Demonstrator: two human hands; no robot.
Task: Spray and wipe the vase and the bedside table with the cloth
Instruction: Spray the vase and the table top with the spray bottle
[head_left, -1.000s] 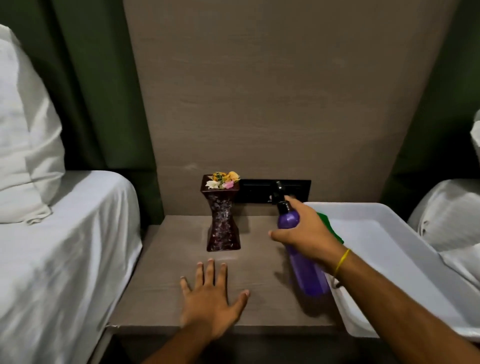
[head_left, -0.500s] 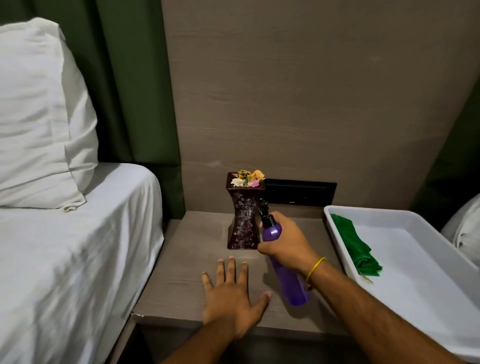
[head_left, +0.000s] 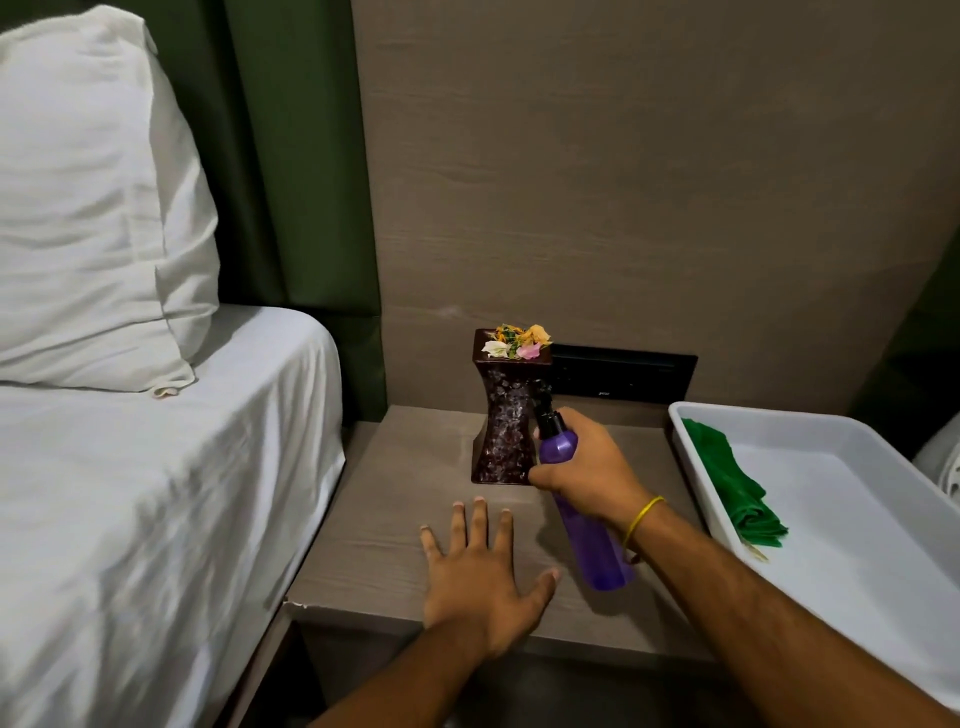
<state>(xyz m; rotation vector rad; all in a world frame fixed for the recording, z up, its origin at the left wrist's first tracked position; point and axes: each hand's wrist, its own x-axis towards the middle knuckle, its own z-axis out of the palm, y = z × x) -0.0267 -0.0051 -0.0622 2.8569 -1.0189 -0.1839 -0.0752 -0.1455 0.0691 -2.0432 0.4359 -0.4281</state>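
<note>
Your right hand (head_left: 589, 467) is clamped around the purple spray bottle (head_left: 582, 509), nozzle just beside the vase (head_left: 506, 415) directly ahead of the grip. Your left hand (head_left: 480, 577) lies flat, fingers spread, on the bedside table (head_left: 389, 519) to the grip's left. The green cloth (head_left: 735, 488) lies in the white tray (head_left: 852, 499) to the grip's right.

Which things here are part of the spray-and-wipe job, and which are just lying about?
Job: vase, bedside table, purple spray bottle in right hand, green cloth in white tray.
Lying about: pillow, bed, black wall panel.
</note>
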